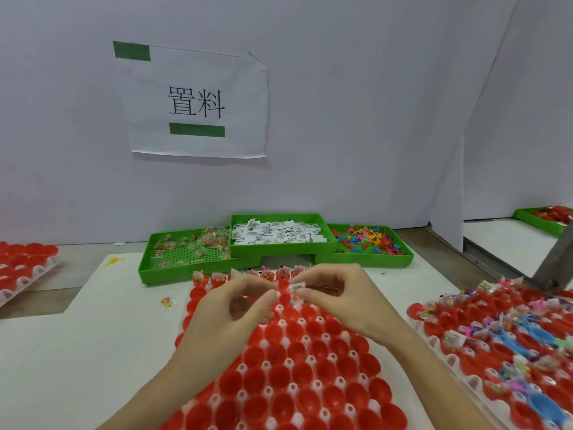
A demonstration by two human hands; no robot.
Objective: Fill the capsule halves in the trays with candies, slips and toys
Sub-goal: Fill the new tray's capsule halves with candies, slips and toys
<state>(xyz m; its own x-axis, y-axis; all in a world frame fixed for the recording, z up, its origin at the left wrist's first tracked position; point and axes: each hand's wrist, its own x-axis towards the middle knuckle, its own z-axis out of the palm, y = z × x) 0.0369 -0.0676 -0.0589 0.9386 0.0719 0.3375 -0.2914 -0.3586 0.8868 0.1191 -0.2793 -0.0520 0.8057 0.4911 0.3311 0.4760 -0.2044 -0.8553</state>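
Both hands sat over the far rows of the centre tray (310, 361) of red capsule halves (297, 349). Right hand (341, 301): fingers curled, thumb and forefinger pinching a small white slip (297, 287) with dark print, too blurred to read. Left hand (231, 308): fingers curled toward the right hand, fingertips close to the slip; couldn't tell if it held anything. Farthest row of that tray already had candies and slips in it; the rest of the halves were empty. Behind the tray, three green bins: left bin (173, 268) with wrapped candies (204, 240), middle raised bin (282, 249) with printed slips, right bin (400, 259) with coloured plastic toys (369, 238). Right-side tray (440, 358) was filled with mixed contents. Another tray of red halves (21, 265) at far left. One stray candy (167, 302) lay on the table left of the centre tray. Paper sign (198, 103) on the wall read "置料", with green tape strips at its top corner and under the text.
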